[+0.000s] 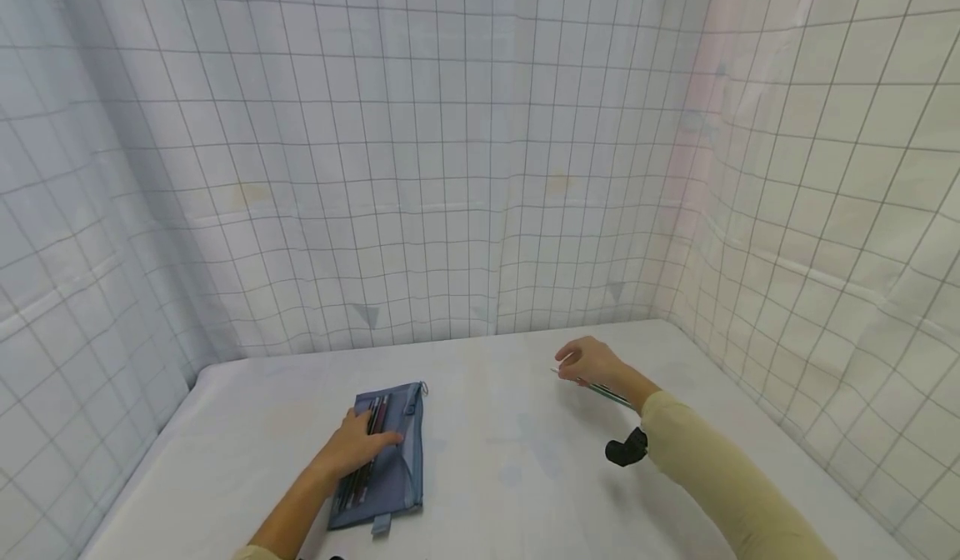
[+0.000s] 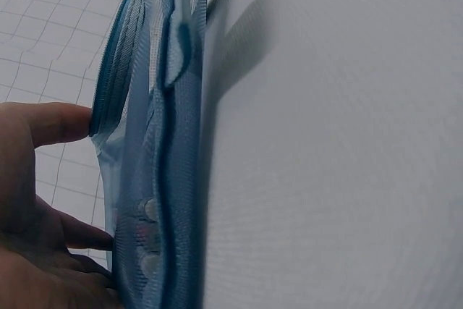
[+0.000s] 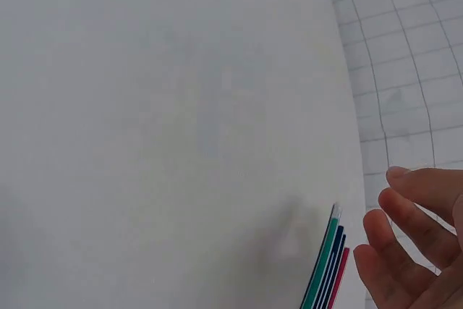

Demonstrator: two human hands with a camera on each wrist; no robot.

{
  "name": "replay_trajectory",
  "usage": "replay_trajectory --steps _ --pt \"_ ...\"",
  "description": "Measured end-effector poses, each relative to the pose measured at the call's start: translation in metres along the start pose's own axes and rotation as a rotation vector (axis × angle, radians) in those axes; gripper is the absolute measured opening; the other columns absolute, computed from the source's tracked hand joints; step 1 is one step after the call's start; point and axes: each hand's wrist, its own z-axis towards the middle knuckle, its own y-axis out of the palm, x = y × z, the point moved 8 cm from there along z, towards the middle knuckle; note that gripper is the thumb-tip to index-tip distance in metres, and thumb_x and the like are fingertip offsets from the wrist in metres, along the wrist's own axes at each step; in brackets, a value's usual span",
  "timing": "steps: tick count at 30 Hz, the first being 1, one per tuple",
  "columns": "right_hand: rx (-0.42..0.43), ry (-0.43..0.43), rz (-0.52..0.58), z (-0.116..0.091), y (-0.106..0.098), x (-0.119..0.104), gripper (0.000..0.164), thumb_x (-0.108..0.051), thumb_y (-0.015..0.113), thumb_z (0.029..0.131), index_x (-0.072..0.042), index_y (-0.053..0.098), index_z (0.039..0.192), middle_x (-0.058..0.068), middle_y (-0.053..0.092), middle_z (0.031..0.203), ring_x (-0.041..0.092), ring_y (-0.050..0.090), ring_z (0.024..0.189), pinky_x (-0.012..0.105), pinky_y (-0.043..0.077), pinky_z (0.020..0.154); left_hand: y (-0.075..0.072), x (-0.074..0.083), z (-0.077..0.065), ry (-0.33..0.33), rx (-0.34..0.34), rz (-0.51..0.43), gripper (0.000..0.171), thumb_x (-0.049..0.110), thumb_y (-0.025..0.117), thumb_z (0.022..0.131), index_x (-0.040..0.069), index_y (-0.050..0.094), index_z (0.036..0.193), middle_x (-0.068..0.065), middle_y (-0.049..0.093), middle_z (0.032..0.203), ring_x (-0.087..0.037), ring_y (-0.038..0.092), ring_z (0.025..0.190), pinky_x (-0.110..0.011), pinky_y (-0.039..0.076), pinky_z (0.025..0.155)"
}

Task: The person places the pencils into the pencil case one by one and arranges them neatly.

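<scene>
Pens (image 3: 330,267): lying far-left to near-right, just under right hand (image 1: 592,362), fingers half-open, seemingly empty; well apart from left hand (image 1: 358,447), spread on pouch (image 1: 392,478).

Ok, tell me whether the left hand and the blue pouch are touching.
Touching. The left wrist view shows it: a fingertip of the left hand meets the zipped edge of the blue pouch with no gap.

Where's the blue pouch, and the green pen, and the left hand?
Blue pouch (image 1: 392,480): head view, on its upper fabric.
Green pen (image 3: 321,262): right wrist view, on its green shaft.
Left hand (image 1: 352,448): head view, on its back.
</scene>
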Motion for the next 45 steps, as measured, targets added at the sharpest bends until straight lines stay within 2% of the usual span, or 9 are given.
replay_trajectory --steps 7,10,15,25,31,38,45 --pt "0.075 -0.101 -0.191 -0.004 -0.011 0.016 0.025 -0.003 0.075 0.092 0.004 0.072 0.116 0.005 0.073 0.098 0.023 0.068 0.091 0.04 0.058 0.081 0.0 0.0 -0.001 0.01 0.001 -0.012 0.101 0.047 0.069 0.094 -0.023 0.023 0.15 -0.051 0.002 0.155 -0.069 0.009 0.141 -0.076 0.017 0.112" --pt "0.104 -0.109 -0.227 -0.007 -0.014 0.022 0.022 -0.001 0.074 0.091 0.004 0.072 0.113 0.006 0.073 0.096 0.025 0.068 0.091 0.043 0.057 0.082 0.0 0.001 -0.002 0.01 0.002 -0.011 0.1 0.046 0.069 0.094 -0.023 0.024 0.15 -0.051 0.002 0.155 -0.068 0.009 0.141 -0.076 0.017 0.112" --pt "0.16 -0.074 -0.313 -0.011 -0.018 0.034 0.02 -0.004 0.073 0.091 -0.001 0.074 0.111 0.006 0.073 0.099 0.026 0.068 0.093 0.046 0.056 0.084 0.0 0.002 -0.003 0.011 0.005 -0.001 0.1 0.046 0.069 0.094 -0.023 0.024 0.15 -0.051 0.002 0.155 -0.069 0.009 0.141 -0.076 0.017 0.112" --pt "0.173 -0.023 -0.387 -0.011 -0.011 0.051 0.017 -0.005 0.073 0.089 -0.005 0.075 0.106 0.005 0.07 0.099 0.024 0.065 0.089 0.045 0.056 0.076 0.0 0.001 -0.003 0.01 0.005 -0.014 0.099 0.045 0.069 0.094 -0.022 0.024 0.15 -0.05 0.001 0.155 -0.068 0.008 0.141 -0.076 0.017 0.112" --pt "0.151 -0.028 -0.438 -0.01 -0.005 0.051 0.016 -0.005 0.074 0.089 -0.005 0.077 0.104 0.006 0.069 0.099 0.023 0.063 0.086 0.046 0.055 0.077 -0.001 0.002 -0.003 0.013 0.004 -0.017 0.098 0.044 0.069 0.094 -0.023 0.025 0.15 -0.05 0.002 0.155 -0.068 0.009 0.141 -0.076 0.018 0.112" --pt "0.119 -0.028 -0.481 -0.009 -0.001 0.048 0.019 -0.003 0.072 0.092 -0.004 0.077 0.11 0.009 0.071 0.105 0.025 0.065 0.093 0.048 0.055 0.085 0.0 0.001 -0.001 0.005 0.005 -0.02 0.097 0.043 0.069 0.094 -0.022 0.025 0.151 -0.049 0.002 0.156 -0.067 0.009 0.142 -0.075 0.018 0.112" --pt "0.114 -0.06 -0.503 -0.01 0.002 0.046 0.019 -0.001 0.068 0.093 -0.003 0.076 0.11 0.008 0.07 0.101 0.024 0.064 0.089 0.047 0.055 0.082 0.0 0.0 -0.001 0.001 0.003 -0.017 0.099 0.046 0.069 0.093 -0.022 0.024 0.151 -0.05 0.001 0.156 -0.068 0.008 0.142 -0.076 0.017 0.112"
